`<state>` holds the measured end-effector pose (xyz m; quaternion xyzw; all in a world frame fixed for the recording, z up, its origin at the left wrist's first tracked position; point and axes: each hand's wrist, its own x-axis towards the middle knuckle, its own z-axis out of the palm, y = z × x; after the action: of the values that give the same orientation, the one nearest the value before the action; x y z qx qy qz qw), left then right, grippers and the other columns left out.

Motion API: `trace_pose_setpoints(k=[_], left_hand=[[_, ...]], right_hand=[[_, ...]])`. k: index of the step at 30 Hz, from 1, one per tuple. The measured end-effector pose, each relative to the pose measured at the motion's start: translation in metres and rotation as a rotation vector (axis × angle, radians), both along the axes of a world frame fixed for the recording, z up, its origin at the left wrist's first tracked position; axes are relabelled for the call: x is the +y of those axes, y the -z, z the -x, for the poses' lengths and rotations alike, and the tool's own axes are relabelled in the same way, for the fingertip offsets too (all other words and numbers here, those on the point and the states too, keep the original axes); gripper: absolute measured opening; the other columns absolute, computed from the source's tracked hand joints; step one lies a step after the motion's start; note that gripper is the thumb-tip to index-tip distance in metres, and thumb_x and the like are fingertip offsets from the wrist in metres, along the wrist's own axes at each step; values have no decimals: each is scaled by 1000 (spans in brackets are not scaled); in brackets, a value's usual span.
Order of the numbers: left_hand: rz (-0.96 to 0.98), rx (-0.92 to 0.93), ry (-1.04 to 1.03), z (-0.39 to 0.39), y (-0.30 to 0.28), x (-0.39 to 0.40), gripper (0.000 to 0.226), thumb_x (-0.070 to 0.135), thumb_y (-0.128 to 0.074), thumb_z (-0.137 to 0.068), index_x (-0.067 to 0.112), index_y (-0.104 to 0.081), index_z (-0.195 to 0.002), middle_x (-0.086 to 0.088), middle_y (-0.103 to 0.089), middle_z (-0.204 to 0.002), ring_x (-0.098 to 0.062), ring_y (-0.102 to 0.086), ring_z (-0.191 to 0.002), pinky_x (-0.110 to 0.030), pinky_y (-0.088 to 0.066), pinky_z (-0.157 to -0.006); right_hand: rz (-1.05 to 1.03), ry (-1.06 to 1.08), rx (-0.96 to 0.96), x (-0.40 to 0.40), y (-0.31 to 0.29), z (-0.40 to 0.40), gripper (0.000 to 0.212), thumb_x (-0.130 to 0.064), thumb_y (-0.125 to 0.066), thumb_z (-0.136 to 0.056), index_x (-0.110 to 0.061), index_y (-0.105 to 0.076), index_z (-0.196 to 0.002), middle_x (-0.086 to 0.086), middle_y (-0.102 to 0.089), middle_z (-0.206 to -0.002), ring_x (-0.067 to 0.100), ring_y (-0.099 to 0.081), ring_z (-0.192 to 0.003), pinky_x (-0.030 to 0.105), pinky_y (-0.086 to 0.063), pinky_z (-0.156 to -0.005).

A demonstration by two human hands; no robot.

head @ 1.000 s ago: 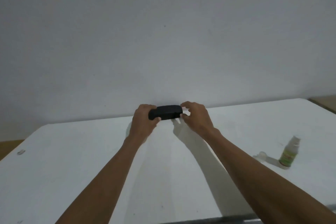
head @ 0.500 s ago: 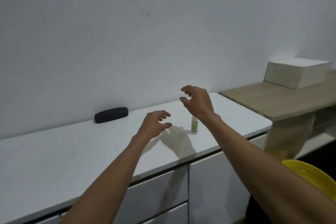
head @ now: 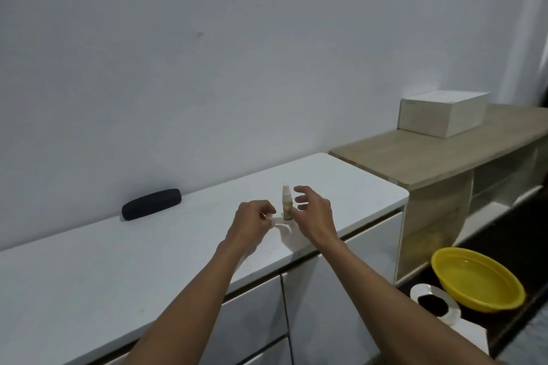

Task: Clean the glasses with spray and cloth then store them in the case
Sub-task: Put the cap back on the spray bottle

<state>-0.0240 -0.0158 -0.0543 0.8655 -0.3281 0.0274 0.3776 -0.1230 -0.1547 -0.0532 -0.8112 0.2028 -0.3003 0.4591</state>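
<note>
The black glasses case (head: pixel 151 204) lies closed at the back of the white counter (head: pixel 89 270), against the wall. A small spray bottle (head: pixel 287 206) with a green label stands upright near the counter's right end. My right hand (head: pixel 311 216) hovers just right of the bottle, fingers spread and thumb close to it, not closed on it. My left hand (head: pixel 252 221) is just left of the bottle with its fingers curled together over a small pale thing at the fingertips, too small to identify. No glasses or cloth show.
Drawer fronts (head: pixel 258 314) run below the counter's front edge. To the right stands a lower wooden shelf (head: pixel 439 151) with a white box (head: pixel 441 112) on it. On the floor at lower right sit a yellow basin (head: pixel 477 281) and a white object with a dark hole (head: pixel 433 304).
Both hands let go of the case, left at the wall, and moved right and down to the spray bottle. My view swung to the right.
</note>
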Motion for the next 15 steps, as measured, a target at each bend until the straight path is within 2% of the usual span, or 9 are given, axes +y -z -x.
trace_pose_setpoints(k=[4,7,10,12,15], left_hand=[[48,62,27,-4,-3,7,24,-4,-77,-81,16,-80,-94,-3,-75,-88,-12,-69,-73,-12,-51,-65],[235,90,4,-3,-17,9,24,-2,-82,-78,15,-81,-95,-2,-76,-87,-5,-71,-75,-16,-54,-72],[450,73,-38,-6,-36,6,25,2,-85,-76,15,-79,-97,-2,-77,-87,-2,-72,-79,-20,-58,-80],[539,76,-32,-6,-49,1,21,6,-86,-77,12,-78,-95,-2,-79,-88,-9,-75,-85,-21,-60,-80],[534,55,18,-3,-60,-10,19,7,-85,-78,12,-79,-95,1,-79,-90,-11,-76,-87,-21,-59,-81]], right_hand=[[-35,-17,-33,2,4,-10,48,-25,-82,-86,-24,-65,-131,5,-74,-114,18,-73,-96,41,-61,-90],[-67,-42,-61,4,6,-14,34,-19,-80,-89,-22,-70,-121,3,-78,-105,11,-75,-81,40,-64,-84],[-79,-37,-74,5,9,-18,32,-20,-81,-89,-19,-72,-119,4,-79,-104,15,-76,-81,40,-63,-85],[-77,-40,-69,5,9,-19,32,-22,-81,-89,-18,-72,-119,2,-79,-105,16,-76,-83,34,-62,-84],[-66,-47,-60,1,10,-21,26,-23,-81,-89,-20,-74,-114,-2,-79,-99,3,-72,-75,20,-54,-73]])
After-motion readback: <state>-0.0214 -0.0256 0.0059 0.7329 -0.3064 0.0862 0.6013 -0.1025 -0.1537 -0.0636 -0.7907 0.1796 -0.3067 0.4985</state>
